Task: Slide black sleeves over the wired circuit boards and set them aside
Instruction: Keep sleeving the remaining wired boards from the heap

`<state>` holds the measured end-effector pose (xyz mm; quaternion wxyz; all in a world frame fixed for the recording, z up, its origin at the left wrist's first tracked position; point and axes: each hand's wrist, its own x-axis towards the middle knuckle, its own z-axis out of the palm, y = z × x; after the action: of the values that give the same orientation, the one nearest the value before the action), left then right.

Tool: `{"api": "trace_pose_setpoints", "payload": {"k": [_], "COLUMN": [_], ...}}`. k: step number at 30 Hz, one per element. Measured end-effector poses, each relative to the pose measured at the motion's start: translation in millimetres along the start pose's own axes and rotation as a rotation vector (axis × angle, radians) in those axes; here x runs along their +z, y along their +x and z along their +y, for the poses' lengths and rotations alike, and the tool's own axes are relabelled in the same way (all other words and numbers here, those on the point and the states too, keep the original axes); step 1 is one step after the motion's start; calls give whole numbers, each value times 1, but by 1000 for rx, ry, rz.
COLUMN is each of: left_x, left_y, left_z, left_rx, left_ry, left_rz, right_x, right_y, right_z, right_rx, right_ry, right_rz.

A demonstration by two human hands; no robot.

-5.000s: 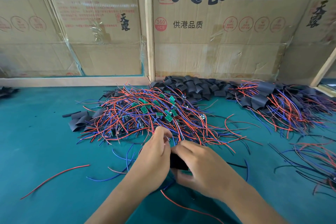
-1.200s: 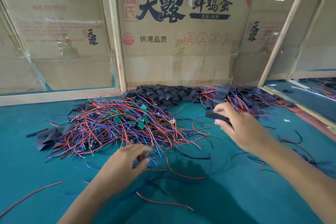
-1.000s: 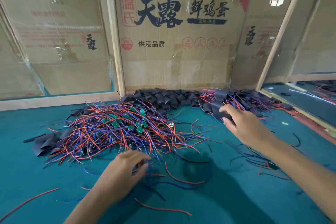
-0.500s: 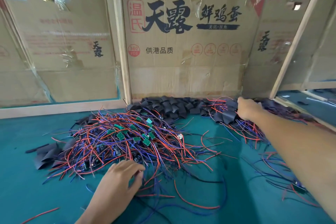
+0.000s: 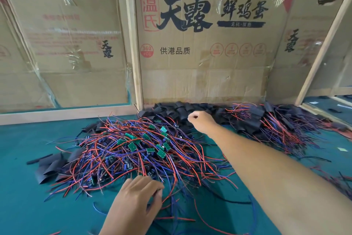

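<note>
Left hand (image 5: 137, 194) rested on the wired circuit boards (image 5: 141, 151), fingers curled among wires. Right hand (image 5: 202, 121) reached over the black sleeves (image 5: 171, 111); its grip could not be told.

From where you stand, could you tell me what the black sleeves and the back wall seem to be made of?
Black sleeves: thin matte plastic, probably heat-shrink tubing; they lie flattened and creased. Back wall: printed corrugated cardboard under glossy clear tape, judging by fold lines and glare.

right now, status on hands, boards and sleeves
Left hand fingers curled into near edge of wired board pile, grip unclear. Right hand curled over loose black sleeves, hold hidden. Tangled wires around boards.
</note>
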<state>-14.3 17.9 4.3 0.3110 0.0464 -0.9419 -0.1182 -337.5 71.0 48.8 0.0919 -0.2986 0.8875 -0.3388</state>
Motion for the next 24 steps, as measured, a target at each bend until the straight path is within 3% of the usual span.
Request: {"api": "trace_pose_setpoints", "payload": {"k": [4,7,9,10,12,14,16,21,24], "left_x": [1,5,7,7,9,8,7,3,3], "left_y": [1,2,2,2,2,1,1,1,1], "left_z": [0,4,6,6,6,5,3,4,9], "left_rx": [15,39,43,42,45,40,17,-19,-76], "left_ry": [16,27,24,21,17,19,20,38,-22], "left_rz": [20,24,30,32,32,23,21,39,102], "right_x": [13,14,16,19,27,40,48,44,28], "right_y": [11,12,12,13,15,18,18,-18,-73], "right_z": [2,3,-3,-8,-21,-31,-34,-43,-49], "right_rx": [83,20,-145,-261,-428,-449,-398,-291,-246], "right_ry": [147,-72,-230,-247,-294,-428,-475,-224,82], "right_rz": [-19,140,299,297,139,4,15,143,258]}}
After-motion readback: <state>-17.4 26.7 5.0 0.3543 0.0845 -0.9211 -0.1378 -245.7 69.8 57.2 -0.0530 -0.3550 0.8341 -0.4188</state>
